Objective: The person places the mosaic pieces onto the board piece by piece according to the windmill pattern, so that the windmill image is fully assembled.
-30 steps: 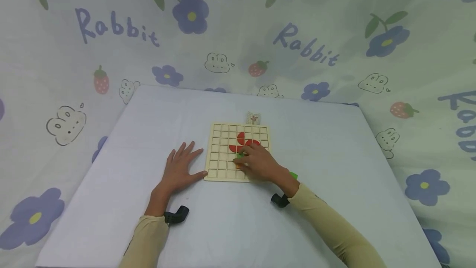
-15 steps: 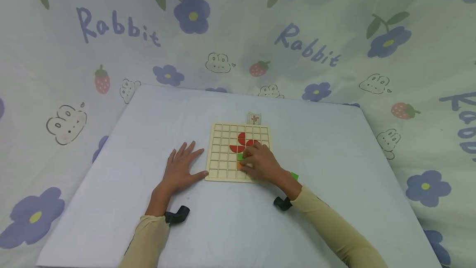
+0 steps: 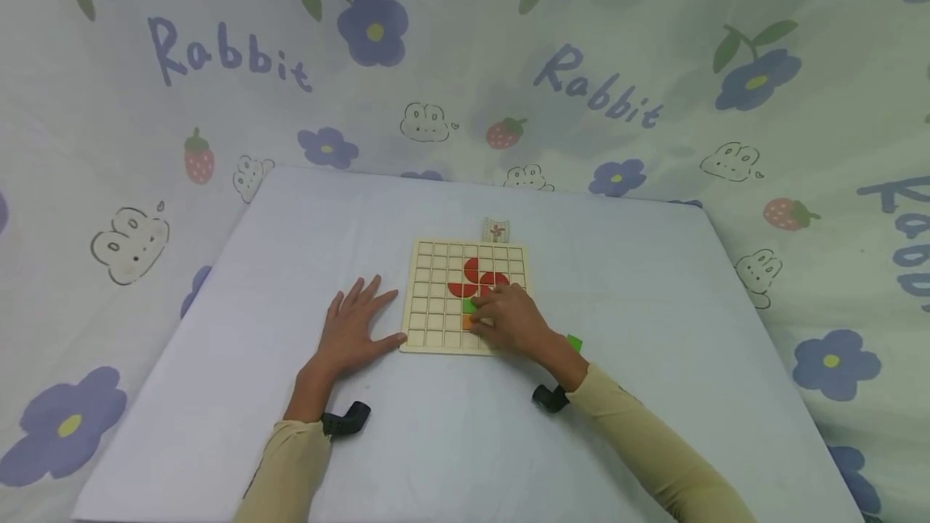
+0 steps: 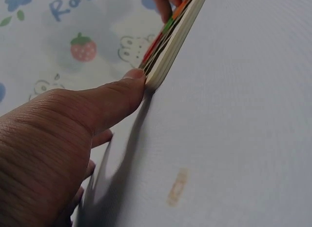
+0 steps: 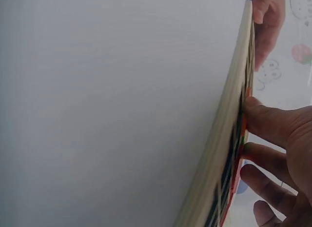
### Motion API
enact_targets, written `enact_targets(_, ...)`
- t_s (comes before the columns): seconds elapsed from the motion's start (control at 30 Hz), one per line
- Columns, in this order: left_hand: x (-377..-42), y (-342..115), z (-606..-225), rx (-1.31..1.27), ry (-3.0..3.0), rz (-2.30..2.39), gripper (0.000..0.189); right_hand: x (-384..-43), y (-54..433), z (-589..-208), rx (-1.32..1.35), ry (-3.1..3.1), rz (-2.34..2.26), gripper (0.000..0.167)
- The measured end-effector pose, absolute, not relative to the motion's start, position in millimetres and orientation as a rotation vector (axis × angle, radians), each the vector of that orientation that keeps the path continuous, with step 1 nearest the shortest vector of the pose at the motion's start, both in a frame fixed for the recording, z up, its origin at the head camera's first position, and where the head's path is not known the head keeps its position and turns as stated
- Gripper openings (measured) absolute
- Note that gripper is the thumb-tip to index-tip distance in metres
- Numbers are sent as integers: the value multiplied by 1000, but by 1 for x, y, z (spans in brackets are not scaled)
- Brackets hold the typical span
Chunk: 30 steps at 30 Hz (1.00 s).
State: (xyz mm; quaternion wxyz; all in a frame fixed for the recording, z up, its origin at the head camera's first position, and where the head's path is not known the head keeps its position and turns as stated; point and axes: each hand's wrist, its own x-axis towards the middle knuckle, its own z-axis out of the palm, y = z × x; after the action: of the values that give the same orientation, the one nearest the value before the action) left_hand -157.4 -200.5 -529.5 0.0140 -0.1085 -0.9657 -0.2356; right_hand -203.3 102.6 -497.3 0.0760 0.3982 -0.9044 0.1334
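Note:
My left hand (image 3: 352, 335) lies flat on the white table with fingers spread, its thumb tip touching the near-left corner of the wooden grid board (image 3: 429, 321). Over the board's right half, my right hand (image 3: 512, 317) reaches down with thumb and fingers extended. Its thumb (image 5: 268, 117) touches the board's face beside an orange tile (image 3: 467, 322), and the index finger rests by a green tile (image 3: 468, 305). Several red rounded pieces (image 3: 471, 269) sit in squares further up the board. The right hand hides the squares beneath it.
A small pattern card (image 3: 496, 230) with a red pinwheel picture stands behind the board. Another green piece (image 3: 574, 343) lies on the table (image 3: 639, 345) by the right wrist, partly hidden. A printed cloth (image 3: 436, 39) hangs at the back.
My right hand has shifted slightly right, uncovering more of the green and orange tiles. My left hand and the board have kept their places.

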Motion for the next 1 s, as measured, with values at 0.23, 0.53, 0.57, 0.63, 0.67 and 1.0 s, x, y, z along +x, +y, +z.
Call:
enact_targets(0.23, -155, -200, -530, -342, -3019, -731, 81, -202, 104, -500, 1161, -2692, 293, 18)
enact_targets(0.53, -157, -200, -524, -351, -3017, -745, 80, -200, 101, -501, 1139, -2635, 306, 12)
enact_targets(0.57, -157, -199, -524, -353, -3014, -750, 80, -199, 102, -501, 1153, -2624, 312, 11)
enact_targets(0.63, -157, -200, -526, -352, -3010, -753, 81, -198, 103, -502, 1177, -2606, 311, 10)
enact_targets(0.67, -157, -200, -526, -351, -3003, -762, 81, -198, 104, -502, 1189, -2600, 303, 10)
enact_targets(1.0, -158, -203, -532, -352, -2989, -761, 83, -189, 121, -489, 1252, -2625, 283, 19)
